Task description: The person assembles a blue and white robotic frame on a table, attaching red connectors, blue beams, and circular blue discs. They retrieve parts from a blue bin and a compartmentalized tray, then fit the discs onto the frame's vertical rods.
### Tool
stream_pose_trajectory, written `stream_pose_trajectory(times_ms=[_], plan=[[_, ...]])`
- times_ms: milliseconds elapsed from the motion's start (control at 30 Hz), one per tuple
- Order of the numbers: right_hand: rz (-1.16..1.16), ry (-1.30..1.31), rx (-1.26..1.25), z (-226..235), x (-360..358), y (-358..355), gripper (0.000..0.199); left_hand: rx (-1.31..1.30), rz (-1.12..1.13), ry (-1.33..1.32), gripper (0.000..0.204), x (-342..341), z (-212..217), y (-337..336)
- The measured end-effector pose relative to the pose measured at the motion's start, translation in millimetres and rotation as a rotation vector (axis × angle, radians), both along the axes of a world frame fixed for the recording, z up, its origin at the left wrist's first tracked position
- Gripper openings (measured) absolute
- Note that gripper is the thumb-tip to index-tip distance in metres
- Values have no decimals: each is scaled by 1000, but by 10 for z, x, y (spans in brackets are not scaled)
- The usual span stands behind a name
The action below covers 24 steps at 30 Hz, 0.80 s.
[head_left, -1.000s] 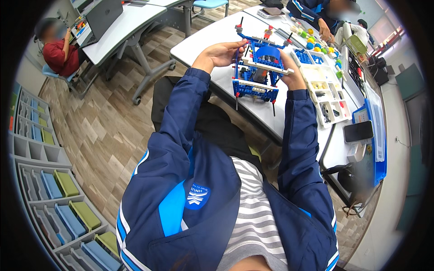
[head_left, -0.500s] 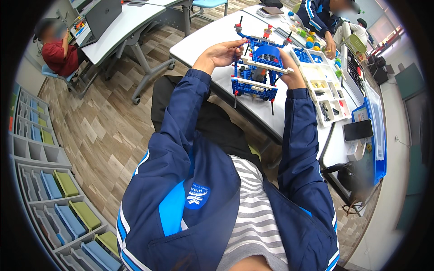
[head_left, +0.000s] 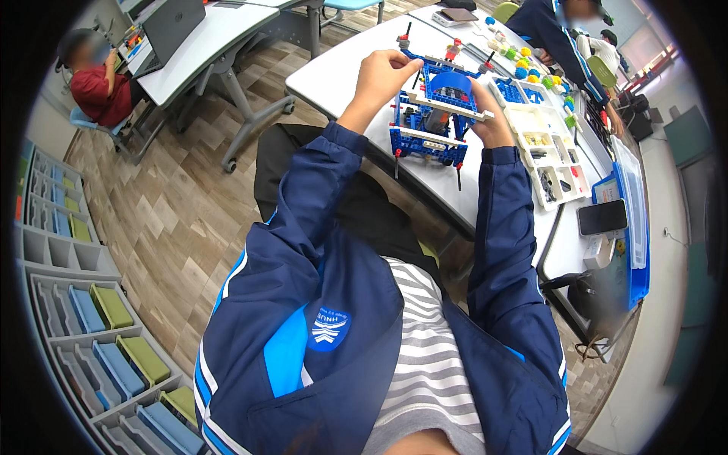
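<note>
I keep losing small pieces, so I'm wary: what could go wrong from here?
The blue-and-white model is close to the near edge of the table; a slip might send it to the floor.
The right hand is beside the white parts tray; a sideways bump could scatter its small pieces.
The left hand has its fingertips at the model's upper left corner; pressing hard there might loosen a joint.

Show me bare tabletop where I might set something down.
Free: the white tabletop between its left edge and the left hand, and a smaller patch bordered by the parts tray, phone and right sleeve. Crowded: past the tray, with coloured pieces strewn about.
</note>
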State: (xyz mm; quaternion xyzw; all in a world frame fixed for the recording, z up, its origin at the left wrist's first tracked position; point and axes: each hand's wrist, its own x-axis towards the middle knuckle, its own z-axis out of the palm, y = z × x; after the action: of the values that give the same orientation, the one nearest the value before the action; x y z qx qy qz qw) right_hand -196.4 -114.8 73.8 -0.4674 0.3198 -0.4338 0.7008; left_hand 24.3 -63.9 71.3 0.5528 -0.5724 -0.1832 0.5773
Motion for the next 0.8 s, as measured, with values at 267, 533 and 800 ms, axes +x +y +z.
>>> stream_pose_trajectory(times_ms=[267,533,800], plan=[[-19,-34,8,32,40,37,34,266,-244,607,31,-49,63,65],[-133,-12,43,62,96,101,38,450,-475,506,42,87,117,-4],[-191,57,51,76,130,152,39,459,-660,626,24,202,28,-34]])
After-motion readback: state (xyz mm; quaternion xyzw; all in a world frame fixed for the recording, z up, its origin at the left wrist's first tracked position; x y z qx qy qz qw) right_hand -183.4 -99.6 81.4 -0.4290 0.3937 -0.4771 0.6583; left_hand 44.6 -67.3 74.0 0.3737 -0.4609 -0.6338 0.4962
